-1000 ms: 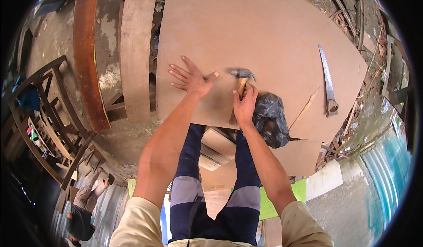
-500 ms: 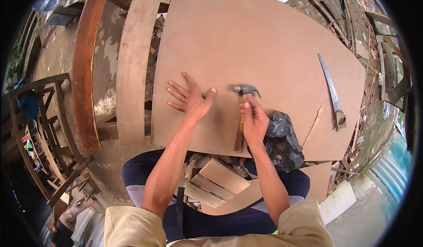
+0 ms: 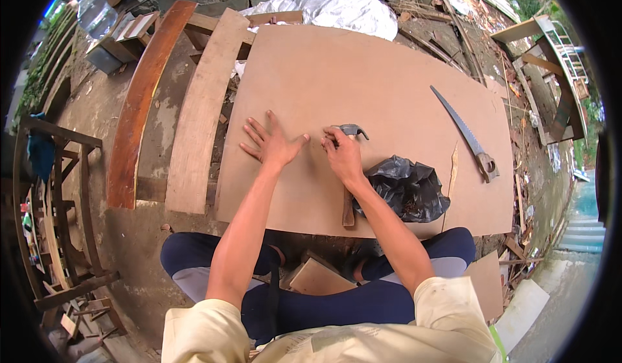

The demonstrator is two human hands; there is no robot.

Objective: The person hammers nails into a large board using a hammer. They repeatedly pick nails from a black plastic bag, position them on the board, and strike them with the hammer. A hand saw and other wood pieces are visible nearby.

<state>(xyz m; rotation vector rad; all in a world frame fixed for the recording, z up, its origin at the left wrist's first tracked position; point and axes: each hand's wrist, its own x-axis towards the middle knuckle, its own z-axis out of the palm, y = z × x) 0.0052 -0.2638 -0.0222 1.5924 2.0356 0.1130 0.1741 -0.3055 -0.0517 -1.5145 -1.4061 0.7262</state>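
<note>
A large brown hardboard sheet (image 3: 389,71) lies in front of me. My left hand (image 3: 272,144) rests flat on it with the fingers spread. Just to its right, my right hand (image 3: 342,156) is curled over the upper handle of a hammer (image 3: 348,211), right below the grey metal head. The wooden handle runs back toward me along the board. Whether the fingertips also pinch something small I cannot tell.
A black plastic bag (image 3: 405,188) sits beside my right wrist. A handsaw (image 3: 463,130) lies at the board's right. Left of the board are a pale plank (image 3: 201,104) and a curved reddish plank (image 3: 139,110). Wooden frames (image 3: 65,201) stand far left, and wood offcuts (image 3: 317,275) lie between my legs.
My right hand has slid up the hammer handle toward the head, and the hammer now lies lower on the board. My left hand stays flat on the sheet.
</note>
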